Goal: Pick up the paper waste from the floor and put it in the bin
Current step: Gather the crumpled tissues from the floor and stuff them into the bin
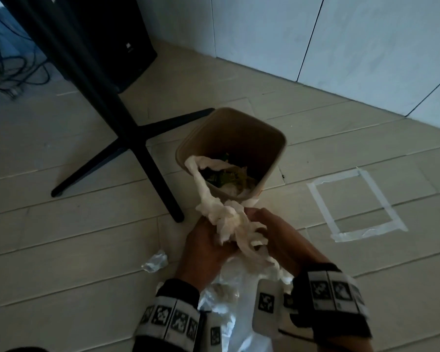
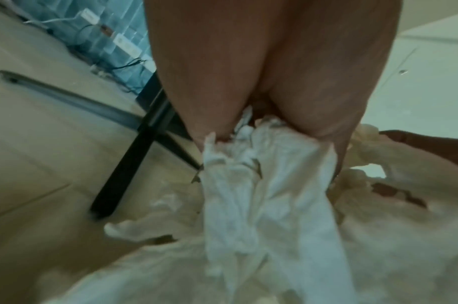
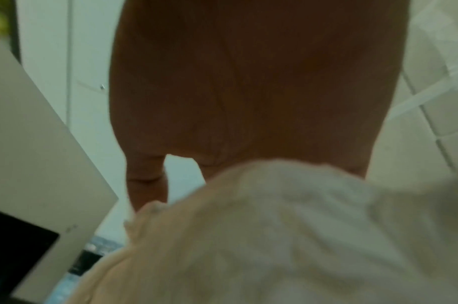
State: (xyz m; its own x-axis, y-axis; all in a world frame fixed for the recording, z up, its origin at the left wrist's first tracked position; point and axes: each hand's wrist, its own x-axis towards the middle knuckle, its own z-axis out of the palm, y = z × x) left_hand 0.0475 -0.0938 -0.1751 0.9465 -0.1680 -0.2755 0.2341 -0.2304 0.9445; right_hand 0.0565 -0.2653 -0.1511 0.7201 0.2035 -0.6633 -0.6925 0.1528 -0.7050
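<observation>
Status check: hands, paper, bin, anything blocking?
Left hand and right hand both grip the paper wad. One strand trails over the bin rim. Crumpled scrap on floor. Nothing blocking.

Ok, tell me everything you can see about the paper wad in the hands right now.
The paper wad is white, crumpled tissue-like paper, twisted into a long rope. Both hands grip it: the left hand from the left, the right hand from the right. One end loops over the near rim of the tan bin and hangs partly inside. The other end trails down between the wrists. The wrist views show soft wrinkled folds.
</observation>
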